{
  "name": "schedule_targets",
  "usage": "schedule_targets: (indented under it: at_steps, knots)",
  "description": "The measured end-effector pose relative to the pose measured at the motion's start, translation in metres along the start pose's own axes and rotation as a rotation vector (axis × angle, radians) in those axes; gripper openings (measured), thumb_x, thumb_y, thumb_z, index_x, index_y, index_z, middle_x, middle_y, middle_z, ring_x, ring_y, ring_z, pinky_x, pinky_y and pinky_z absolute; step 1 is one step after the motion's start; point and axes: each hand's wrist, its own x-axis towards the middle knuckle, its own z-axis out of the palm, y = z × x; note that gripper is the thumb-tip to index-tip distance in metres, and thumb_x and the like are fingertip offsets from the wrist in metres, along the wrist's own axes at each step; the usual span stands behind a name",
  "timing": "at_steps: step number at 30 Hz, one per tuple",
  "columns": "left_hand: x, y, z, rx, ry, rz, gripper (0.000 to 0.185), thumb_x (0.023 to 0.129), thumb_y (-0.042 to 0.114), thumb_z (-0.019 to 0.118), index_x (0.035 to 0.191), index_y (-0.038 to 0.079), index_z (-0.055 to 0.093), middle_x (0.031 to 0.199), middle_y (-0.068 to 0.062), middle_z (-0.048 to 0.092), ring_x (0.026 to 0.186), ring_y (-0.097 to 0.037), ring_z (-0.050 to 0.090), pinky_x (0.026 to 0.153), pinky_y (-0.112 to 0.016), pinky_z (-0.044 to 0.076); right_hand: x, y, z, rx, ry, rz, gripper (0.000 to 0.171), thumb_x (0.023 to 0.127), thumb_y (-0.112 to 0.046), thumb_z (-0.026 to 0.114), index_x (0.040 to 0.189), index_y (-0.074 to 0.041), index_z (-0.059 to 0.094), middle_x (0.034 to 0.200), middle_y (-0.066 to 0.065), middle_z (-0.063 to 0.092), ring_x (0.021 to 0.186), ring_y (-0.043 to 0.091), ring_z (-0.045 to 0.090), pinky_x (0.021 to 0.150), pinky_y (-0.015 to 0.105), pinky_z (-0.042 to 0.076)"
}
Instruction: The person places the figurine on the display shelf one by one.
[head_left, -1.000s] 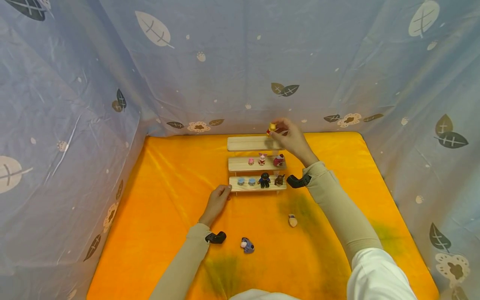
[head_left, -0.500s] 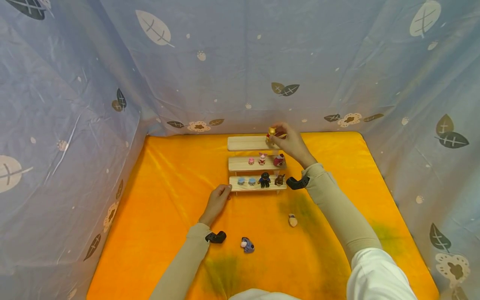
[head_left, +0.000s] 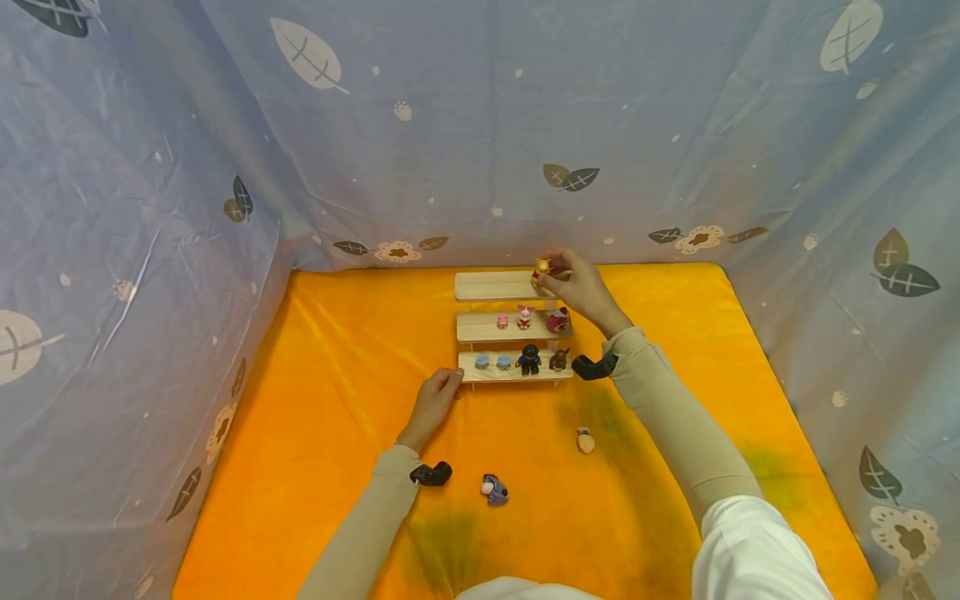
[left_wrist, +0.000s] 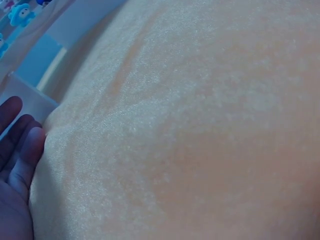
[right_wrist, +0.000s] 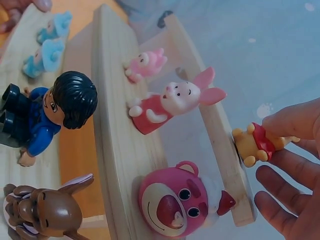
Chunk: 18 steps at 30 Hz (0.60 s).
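My right hand [head_left: 585, 292] pinches a yellow bear figurine [right_wrist: 255, 145] in a red shirt by its upper part. The bear stands upright at the right part of the top tier [head_left: 491, 286] of a wooden display shelf, its feet at the board. My left hand [head_left: 433, 407] holds the front left corner of the bottom tier [head_left: 517, 377]; in the left wrist view its fingers [left_wrist: 32, 145] lie beside a clear shelf leg. The middle tier bears a small pink figurine [head_left: 502, 322], a pink piglet figurine [right_wrist: 172, 102] and a magenta bear head [right_wrist: 172, 200].
On the bottom tier are two light-blue figurines [head_left: 503, 362], a black-haired toy man [head_left: 528, 359] and a brown animal figurine [head_left: 558, 359]. A blue-grey donkey figurine [head_left: 495, 490] and a beige figurine [head_left: 585, 441] lie on the orange cloth [head_left: 337, 500]. Patterned curtains [head_left: 420, 125] surround it.
My right hand has lowered the yellow bear figurine from above the top tier down to its right part. My left hand has stayed at the shelf corner.
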Motion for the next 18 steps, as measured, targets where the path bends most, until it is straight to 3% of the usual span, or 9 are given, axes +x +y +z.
schedule_targets:
  at_steps: [11,18]
  knots:
    - [0.001,-0.002,0.0,0.001,0.002,0.005,0.041,0.104,0.046,0.055,0.106,0.007,0.068,0.093,-0.013,0.064,0.082,-0.02,0.057,0.08,-0.031,0.045,-0.004,0.002,-0.001,0.041,-0.047,0.014,0.046,0.101,-0.016,0.063,0.143,-0.009,0.046,0.136,0.018,0.054,0.123,0.035,0.055,0.105,0.052,0.047]
    - [0.001,-0.001,0.001,0.003,0.009,-0.014,0.04,0.104,0.043,0.055,0.109,0.005,0.068,0.096,-0.018,0.065,0.085,-0.027,0.058,0.079,-0.031,0.044,-0.011,-0.001,-0.004,0.079,-0.009,0.006,0.054,0.101,-0.023,0.063,0.149,-0.009,0.041,0.147,0.017,0.048,0.132,0.035,0.049,0.111,0.053,0.042]
